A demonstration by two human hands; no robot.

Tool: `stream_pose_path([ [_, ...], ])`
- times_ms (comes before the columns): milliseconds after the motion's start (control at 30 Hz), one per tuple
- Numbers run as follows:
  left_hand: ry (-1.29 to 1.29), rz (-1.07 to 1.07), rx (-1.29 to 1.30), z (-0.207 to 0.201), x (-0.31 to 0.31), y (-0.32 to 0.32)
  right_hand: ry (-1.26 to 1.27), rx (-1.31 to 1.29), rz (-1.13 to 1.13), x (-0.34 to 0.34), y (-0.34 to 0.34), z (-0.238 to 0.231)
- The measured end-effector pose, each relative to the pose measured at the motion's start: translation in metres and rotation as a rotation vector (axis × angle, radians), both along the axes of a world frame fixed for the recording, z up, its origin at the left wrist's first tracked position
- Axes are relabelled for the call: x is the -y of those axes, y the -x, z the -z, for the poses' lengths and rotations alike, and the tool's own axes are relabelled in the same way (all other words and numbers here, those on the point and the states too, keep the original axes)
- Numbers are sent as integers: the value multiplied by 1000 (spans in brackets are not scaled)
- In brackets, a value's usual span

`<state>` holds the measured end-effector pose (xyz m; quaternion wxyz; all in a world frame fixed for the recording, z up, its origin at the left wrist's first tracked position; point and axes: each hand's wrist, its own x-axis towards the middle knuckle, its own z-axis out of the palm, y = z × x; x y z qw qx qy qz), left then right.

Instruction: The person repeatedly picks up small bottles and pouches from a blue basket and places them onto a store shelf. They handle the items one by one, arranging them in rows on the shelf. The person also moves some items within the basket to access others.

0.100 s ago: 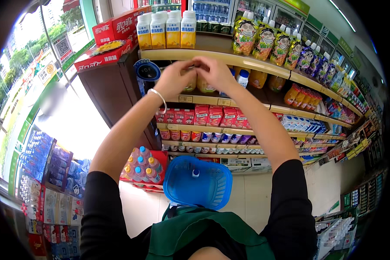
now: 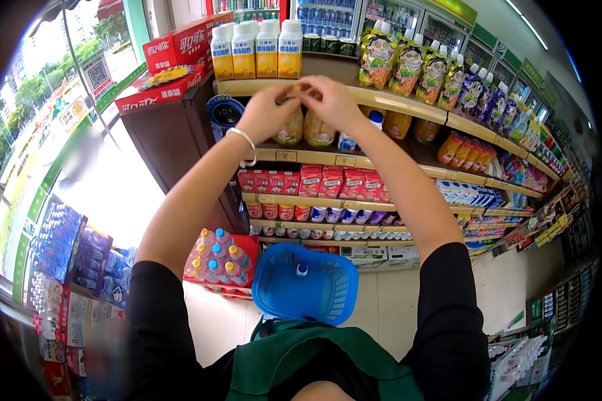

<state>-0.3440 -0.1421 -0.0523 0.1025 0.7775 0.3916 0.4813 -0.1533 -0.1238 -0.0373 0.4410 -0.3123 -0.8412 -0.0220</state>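
Note:
My left hand [image 2: 269, 115] and my right hand [image 2: 330, 105] meet at the front edge of the top shelf [image 2: 388, 97]. Their fingertips are pinched close together. What they pinch, if anything, is too small to make out; it may be part of the pale edge strip. Just behind and below my fingers stand jars of yellowish contents [image 2: 319, 131] on the second shelf. A blue-capped bottle [image 2: 376, 119] shows beside my right wrist, partly hidden by that forearm. Above my hands, white-capped yellow and white bottles [image 2: 266, 50] stand in a row on the top shelf.
A blue basket [image 2: 274, 287] with a small white item in it sits below me. Left of it are pink drink bottles [image 2: 219, 257] on a red stand. Spouted pouches [image 2: 408, 65] line the top shelf rightward. Red cartons [image 2: 321, 180] fill a lower shelf.
Both hands have shifted slightly up along the shelf edge, fingertips still together. More of the jars beneath them now shows.

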Motion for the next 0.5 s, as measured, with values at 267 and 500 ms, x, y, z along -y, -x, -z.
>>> stream_pose_path([
  [267,26,-239,89,-77,-76,-9,342,-264,99,-101,0,-88],
  [500,40,-152,197,-71,-84,-20,584,-403,25,-126,10,-77],
])
